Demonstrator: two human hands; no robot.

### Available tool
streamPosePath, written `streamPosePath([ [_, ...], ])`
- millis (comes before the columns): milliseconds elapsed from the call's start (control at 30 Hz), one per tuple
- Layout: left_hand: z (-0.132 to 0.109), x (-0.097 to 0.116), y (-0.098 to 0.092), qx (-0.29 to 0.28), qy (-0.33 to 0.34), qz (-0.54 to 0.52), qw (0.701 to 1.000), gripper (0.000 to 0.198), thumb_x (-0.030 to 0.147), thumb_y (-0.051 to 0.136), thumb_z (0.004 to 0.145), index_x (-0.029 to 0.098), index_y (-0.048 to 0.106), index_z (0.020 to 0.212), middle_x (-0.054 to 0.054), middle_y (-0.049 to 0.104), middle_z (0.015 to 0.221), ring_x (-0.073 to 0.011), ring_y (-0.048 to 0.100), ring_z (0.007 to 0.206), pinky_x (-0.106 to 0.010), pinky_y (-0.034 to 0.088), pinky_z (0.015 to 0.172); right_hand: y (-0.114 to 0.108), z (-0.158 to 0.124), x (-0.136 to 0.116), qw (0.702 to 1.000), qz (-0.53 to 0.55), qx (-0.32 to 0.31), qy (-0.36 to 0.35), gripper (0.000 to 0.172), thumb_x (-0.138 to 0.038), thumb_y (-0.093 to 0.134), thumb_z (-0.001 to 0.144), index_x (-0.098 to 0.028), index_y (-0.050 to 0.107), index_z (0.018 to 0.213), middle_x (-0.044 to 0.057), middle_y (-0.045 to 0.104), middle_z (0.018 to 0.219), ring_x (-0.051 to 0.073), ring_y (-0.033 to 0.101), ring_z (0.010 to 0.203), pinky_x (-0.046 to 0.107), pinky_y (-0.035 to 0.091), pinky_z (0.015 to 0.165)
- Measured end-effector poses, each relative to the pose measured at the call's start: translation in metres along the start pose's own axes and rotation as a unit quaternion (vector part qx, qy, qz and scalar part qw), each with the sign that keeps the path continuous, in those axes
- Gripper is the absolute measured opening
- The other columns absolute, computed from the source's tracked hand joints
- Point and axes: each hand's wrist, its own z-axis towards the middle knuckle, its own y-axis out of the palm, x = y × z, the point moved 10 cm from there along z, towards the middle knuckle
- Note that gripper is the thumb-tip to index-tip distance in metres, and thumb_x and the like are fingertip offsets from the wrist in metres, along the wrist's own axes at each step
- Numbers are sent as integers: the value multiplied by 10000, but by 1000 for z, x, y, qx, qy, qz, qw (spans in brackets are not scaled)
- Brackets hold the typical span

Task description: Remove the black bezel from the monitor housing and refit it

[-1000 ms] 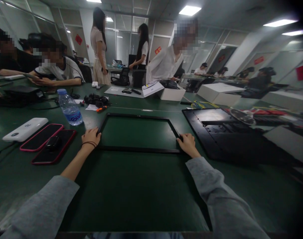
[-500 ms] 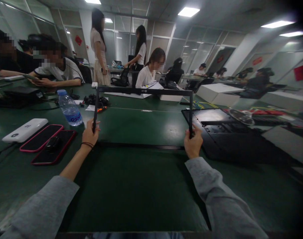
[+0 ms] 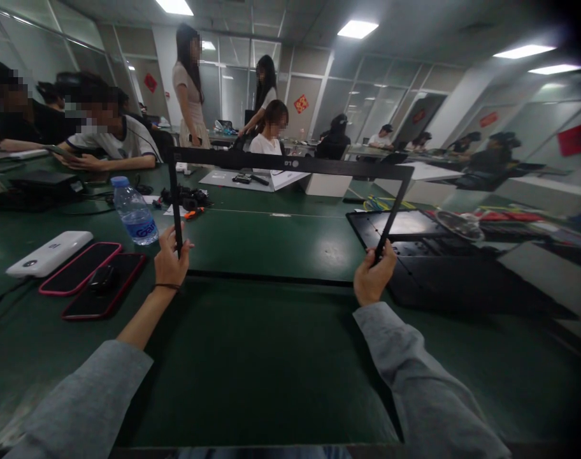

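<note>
A thin black screen bezel (image 3: 319, 167) stands upright before me, an empty rectangular frame. Its wide upper bar carries an upside-down LG logo. The lower bar is down at the green table (image 3: 271, 357); whether it touches the surface I cannot tell. On the left upright, my left hand (image 3: 172, 264) is closed, thumb and fingers pinching the strip. My right hand (image 3: 374, 274) grips the right upright, which slants outward toward the top. Just beyond my right hand lies a black laptop casing (image 3: 443, 268) with exposed internal parts.
Left of my left hand are a water bottle (image 3: 135, 213), two red-edged phones (image 3: 121, 290), and a white power bank (image 3: 51, 254). Black cables (image 3: 188, 199) lie beyond the bottle. White boxes (image 3: 415, 188) stand at the back right. Several people sit or stand farther off.
The bezel's upper bar has come closer and looks larger, its right end swinging outward to the right. The LG logo now shows. Both hands keep their hold. A seated person in the background has leaned left.
</note>
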Motion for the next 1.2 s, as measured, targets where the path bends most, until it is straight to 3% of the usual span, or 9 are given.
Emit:
streamPosePath([
  [233, -1, -7, 0, 18, 9, 14, 1000, 483, 414, 544, 1004, 221, 422, 1429, -131, 684, 1390, -213, 786, 913, -372, 599, 894, 9, -2, 5, 1000, 16, -12, -19, 586, -452, 359, 1031, -68, 480, 1456, 221, 619, 1232, 318, 566, 1215, 560, 431, 1079],
  [567, 2, -29, 18, -58, -14, 84, 995, 462, 373, 505, 972, 197, 498, 1399, -142, 700, 1350, -292, 713, 1159, -448, 553, 990, 35, -6, 23, 995, -7, -101, 19, 548, -348, 392, 963, -78, 541, 1416, 242, 635, 1293, 331, 572, 1226, 549, 437, 1081],
  [767, 3, -32, 23, -82, -6, 132, 988, 488, 371, 479, 949, 146, 542, 1377, -169, 704, 1280, -316, 682, 1158, -472, 530, 1008, 44, -9, 29, 988, -26, -146, 39, 554, -327, 404, 942, -80, 557, 1414, 239, 648, 1297, 330, 589, 1207, 515, 459, 1058],
  [1000, 0, -41, 33, -139, -38, 238, 960, 497, 339, 453, 945, 137, 572, 1383, -181, 702, 1278, -351, 623, 1225, -502, 509, 1027, 54, -13, 32, 977, -42, -205, 43, 544, -310, 427, 928, -74, 583, 1392, 233, 691, 1209, 330, 624, 1115, 508, 466, 1030],
  [1200, -10, -49, 42, -217, -73, 300, 926, 482, 302, 450, 953, 133, 595, 1380, -183, 632, 1437, -362, 538, 1349, -535, 513, 1033, 72, -23, 43, 949, -75, -299, 59, 521, -267, 455, 918, -31, 593, 1362, 251, 707, 1186, 339, 657, 1092, 480, 485, 1002],
])
